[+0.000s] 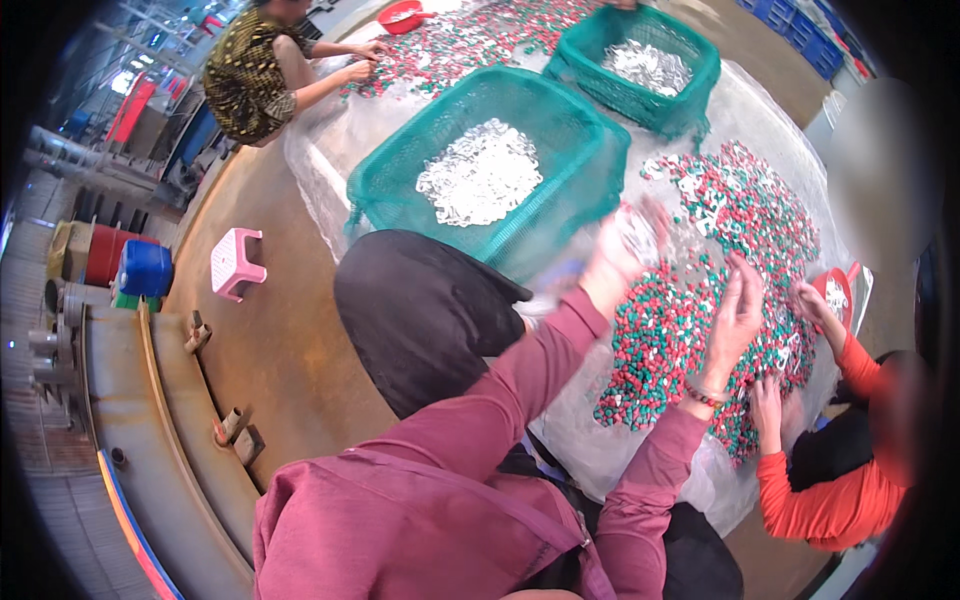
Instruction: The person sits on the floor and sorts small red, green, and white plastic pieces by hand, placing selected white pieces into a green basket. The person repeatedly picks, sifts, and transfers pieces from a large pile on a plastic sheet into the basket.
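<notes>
The right hand point(737, 318) was held over the red-and-green pile point(645, 345), fingers loosely bent; whether anything was gripped could not be told. White pieces point(640, 236) were held in the left hand point(614, 252), its blurred fingers partly curled, beside the near basket point(575, 140). Beyond, a second basket point(622, 104) was seen.

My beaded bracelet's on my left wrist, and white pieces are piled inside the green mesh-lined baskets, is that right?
Not quite: the head view shows the beaded bracelet on your right wrist. White pieces are piled inside the green mesh-lined baskets.
</notes>
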Motion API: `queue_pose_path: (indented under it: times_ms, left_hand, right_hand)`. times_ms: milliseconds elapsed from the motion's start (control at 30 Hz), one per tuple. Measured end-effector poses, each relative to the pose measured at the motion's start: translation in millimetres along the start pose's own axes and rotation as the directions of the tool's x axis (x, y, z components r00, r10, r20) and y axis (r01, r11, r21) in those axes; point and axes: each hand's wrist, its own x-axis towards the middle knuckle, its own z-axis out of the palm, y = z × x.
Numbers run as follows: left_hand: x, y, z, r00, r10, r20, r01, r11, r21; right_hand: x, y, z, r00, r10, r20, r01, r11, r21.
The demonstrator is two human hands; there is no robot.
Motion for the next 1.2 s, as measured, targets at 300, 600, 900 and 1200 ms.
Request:
queue_pose_path:
  times_ms: [300, 600, 900, 1200]
  left_hand:
    - [-4, 73, 56, 0.913, 0.406, -0.043, -0.407, 0.901, -0.148]
    - [94, 29, -94, 0.976, 0.162, -0.144, 0.204, -0.910, 0.361]
    - [79, 36, -157, 0.992, -0.116, -0.059, -0.124, -0.977, -0.175]
    - [80, 24, -154, 0.988, 0.033, -0.152, 0.033, -0.999, 0.002]
  right_hand:
    - [-14, 59, -19, 0.897, 0.418, -0.141, -0.369, 0.887, 0.278]
    - [-92, 101, 62, 0.767, 0.296, 0.570, 0.066, 0.846, -0.529]
    - [-76, 185, 31, 0.754, 0.424, 0.502, 0.207, 0.572, -0.794]
    - [-63, 190, 2, 0.702, 0.690, 0.177, -0.207, 0.436, -0.876]
